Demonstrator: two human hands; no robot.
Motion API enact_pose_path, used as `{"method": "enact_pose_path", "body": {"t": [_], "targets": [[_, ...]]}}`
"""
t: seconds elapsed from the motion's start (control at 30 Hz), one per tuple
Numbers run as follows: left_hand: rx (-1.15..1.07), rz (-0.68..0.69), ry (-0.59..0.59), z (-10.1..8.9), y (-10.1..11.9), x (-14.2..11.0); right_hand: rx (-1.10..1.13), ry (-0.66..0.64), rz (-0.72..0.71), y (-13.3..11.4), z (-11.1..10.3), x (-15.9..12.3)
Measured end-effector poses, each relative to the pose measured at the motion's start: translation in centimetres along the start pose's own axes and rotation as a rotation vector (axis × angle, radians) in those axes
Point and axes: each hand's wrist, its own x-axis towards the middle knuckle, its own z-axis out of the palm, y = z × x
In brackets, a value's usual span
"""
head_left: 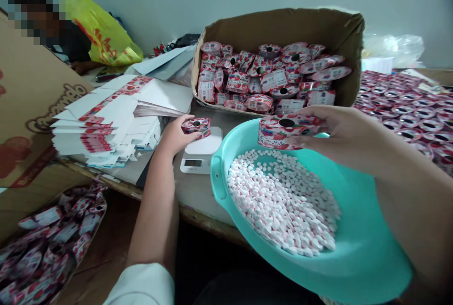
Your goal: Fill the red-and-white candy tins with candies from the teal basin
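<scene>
Right pack (279, 137): right of centre, above the bowl's far rim; the right hand (329, 128) pinched its right end between thumb and fingers.
Left pack (201, 128): mid-frame, over the scale (201, 156); the left hand (177, 136) pinched its left end, though whether it touched the scale I could not tell.
Bowl (361, 229): lower right, holding white tablets (283, 206), its handle near the scale.
Box (283, 24): upper centre, piled with packs, behind both hands.
Cartons (116, 107): stacked at left.
</scene>
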Motion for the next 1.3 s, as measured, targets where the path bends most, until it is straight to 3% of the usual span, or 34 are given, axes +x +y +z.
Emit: {"method": "enact_pose_path", "body": {"t": [0.37,0.63,0.97,1.3], "targets": [[0.010,0.009,-0.026,0.8,-0.1,0.4,-0.129,-0.057,-0.020,-0.1,0.0,0.2],[-0.128,0.023,0.000,0.9,-1.4,0.6,-0.170,-0.017,-0.005,-0.3,-0.2,0.2],[-0.024,0.055,0.046,0.7,0.0,0.2,-0.206,-0.057,-0.040,0.0,-0.2,0.1],[0.008,0.039,0.035,0.9,0.0,0.3,-0.177,-0.055,-0.016,-0.3,-0.2,0.0]]}}
